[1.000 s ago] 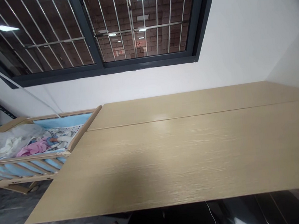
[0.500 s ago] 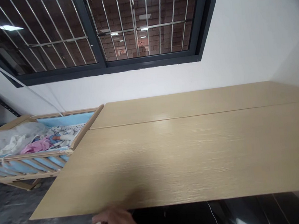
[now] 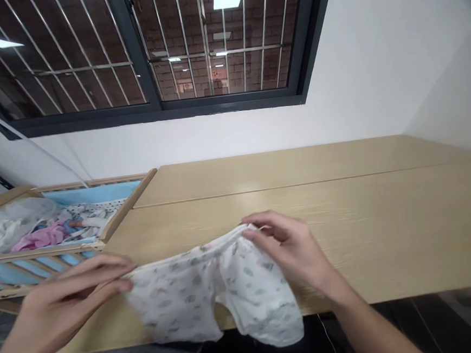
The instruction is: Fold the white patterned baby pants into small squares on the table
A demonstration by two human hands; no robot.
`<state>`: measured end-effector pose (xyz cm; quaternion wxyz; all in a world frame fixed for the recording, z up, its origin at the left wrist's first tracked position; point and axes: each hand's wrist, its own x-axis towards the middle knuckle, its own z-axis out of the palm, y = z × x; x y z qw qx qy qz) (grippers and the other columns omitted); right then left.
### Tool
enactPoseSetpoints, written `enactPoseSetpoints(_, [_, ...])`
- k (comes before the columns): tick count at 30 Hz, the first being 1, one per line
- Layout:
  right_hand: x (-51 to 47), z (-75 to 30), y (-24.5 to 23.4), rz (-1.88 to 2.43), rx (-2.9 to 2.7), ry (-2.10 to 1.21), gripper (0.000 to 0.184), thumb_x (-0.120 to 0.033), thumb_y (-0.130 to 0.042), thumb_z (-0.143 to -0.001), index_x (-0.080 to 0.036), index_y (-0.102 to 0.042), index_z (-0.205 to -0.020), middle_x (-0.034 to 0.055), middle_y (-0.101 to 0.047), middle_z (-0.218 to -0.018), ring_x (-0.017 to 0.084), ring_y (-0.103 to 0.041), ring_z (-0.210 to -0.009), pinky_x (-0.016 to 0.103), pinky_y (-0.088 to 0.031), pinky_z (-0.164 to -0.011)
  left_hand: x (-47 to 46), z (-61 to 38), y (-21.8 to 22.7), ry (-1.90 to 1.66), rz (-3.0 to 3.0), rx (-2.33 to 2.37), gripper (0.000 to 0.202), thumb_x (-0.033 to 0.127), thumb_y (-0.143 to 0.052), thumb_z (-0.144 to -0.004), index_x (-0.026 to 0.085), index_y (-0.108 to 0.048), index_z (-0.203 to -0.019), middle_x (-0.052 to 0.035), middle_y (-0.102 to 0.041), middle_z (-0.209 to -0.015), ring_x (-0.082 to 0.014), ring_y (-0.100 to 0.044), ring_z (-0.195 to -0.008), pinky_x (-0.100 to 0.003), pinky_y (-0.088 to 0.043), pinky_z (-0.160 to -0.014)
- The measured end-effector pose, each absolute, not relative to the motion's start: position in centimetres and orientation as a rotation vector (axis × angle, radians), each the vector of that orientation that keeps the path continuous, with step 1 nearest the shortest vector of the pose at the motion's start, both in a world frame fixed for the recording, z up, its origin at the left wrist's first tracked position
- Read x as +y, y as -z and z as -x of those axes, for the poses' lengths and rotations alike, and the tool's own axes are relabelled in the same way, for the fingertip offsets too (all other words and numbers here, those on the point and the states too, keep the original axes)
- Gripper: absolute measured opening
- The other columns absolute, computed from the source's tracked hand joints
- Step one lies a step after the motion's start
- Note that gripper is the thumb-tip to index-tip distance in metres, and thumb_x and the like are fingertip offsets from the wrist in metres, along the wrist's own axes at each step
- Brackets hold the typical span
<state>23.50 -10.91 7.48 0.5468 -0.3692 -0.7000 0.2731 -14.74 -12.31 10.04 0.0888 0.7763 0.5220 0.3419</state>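
A small white cotton baby garment (image 3: 212, 292) with a faint green and pink print hangs stretched between my hands, its lower part drooping past the front edge of the table. My left hand (image 3: 77, 289) pinches one end of its upper hem between thumb and fingers. My right hand (image 3: 285, 246) grips the other end, with the cloth bunched under the fingers. The garment's lower edge has a curved opening, possibly a leg or sleeve hole.
A pale oak-look table (image 3: 364, 215) made of two joined boards runs along a white wall. At its left end stands a wooden crib (image 3: 127, 204) with blue padding, holding heaped clothes (image 3: 40, 235). A barred window (image 3: 217, 42) is above. The floor is dark grey.
Both hands have come up into view, and the garment, only a strip at the bottom edge before, now spreads between them over the table's front edge. The view has shifted slightly.
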Motion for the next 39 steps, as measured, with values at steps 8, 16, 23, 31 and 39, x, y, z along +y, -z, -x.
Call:
enactPoseSetpoints(8, [-2.5, -29.8, -9.2, 1.123, -1.785, -0.735, 0.023, -0.036, -0.068, -0.089, -0.019, -0.071, -0.105, 0.0089, -0.074, -0.1, 0.02, -0.071, -0.088, 0.034, -0.058, -0.076, -2.0, 6.3, -12.1, -0.861, -2.396, 1.491, 0.038, 0.06, -0.064, -0.085, 0.028, -0.079, -0.099, -0.0018, -0.078, -0.105, -0.0262, -0.07, -0.101, -0.032, -0.056, -0.087])
enactPoseSetpoints(16, [8.6, -30.4, -2.2, 1.43, -1.77, -0.736, 0.011, -0.014, -0.066, -0.081, -0.017, -0.067, -0.092, 0.0034, -0.069, -0.088, 0.013, -0.063, -0.073, 0.021, -0.048, -0.062, 8.9, 3.2, -6.1, -0.602, -2.337, 1.5, 0.025, 0.033, -0.058, -0.092, 0.019, -0.075, -0.103, -0.0063, -0.077, -0.108, -0.0238, -0.069, -0.098, -0.033, -0.054, -0.088])
enactPoseSetpoints(23, [14.5, -29.2, 2.0, 1.669, -1.678, -0.668, 0.02, -0.008, -0.06, -0.081, -0.014, -0.066, -0.099, 0.0026, -0.07, -0.085, 0.01, -0.061, -0.063, 0.02, -0.047, -0.063, 15.1, 0.1, -0.4, -0.429, -2.233, 1.766, 0.033, 0.039, -0.063, -0.096, 0.017, -0.062, -0.121, -0.0091, -0.064, -0.124, -0.0232, -0.064, -0.108, -0.046, -0.056, -0.093])
enactPoseSetpoints(31, [17.6, -28.7, 5.0, 1.84, -1.694, -0.533, 0.021, -0.004, -0.064, -0.075, -0.016, -0.072, -0.091, 0.0059, -0.074, -0.092, 0.016, -0.067, -0.087, 0.021, -0.047, -0.076, 14.3, -1.8, 0.4, -0.379, -2.198, 1.935, 0.036, 0.038, -0.063, -0.096, 0.018, -0.06, -0.125, -0.0097, -0.062, -0.128, -0.0237, -0.064, -0.109, -0.046, -0.056, -0.092])
enactPoseSetpoints(39, [17.9, -29.6, 4.8, 1.835, -1.766, -0.55, 0.028, -0.015, -0.073, -0.072, -0.015, -0.074, -0.099, 0.0077, -0.076, -0.099, 0.017, -0.068, -0.088, 0.02, -0.047, -0.072, 4.2, -7.3, -3.1, -0.368, -2.352, 1.836, 0.035, 0.038, -0.048, -0.1, 0.015, -0.058, -0.124, -0.0167, -0.068, -0.12, -0.0298, -0.064, -0.113, -0.042, -0.05, -0.094])
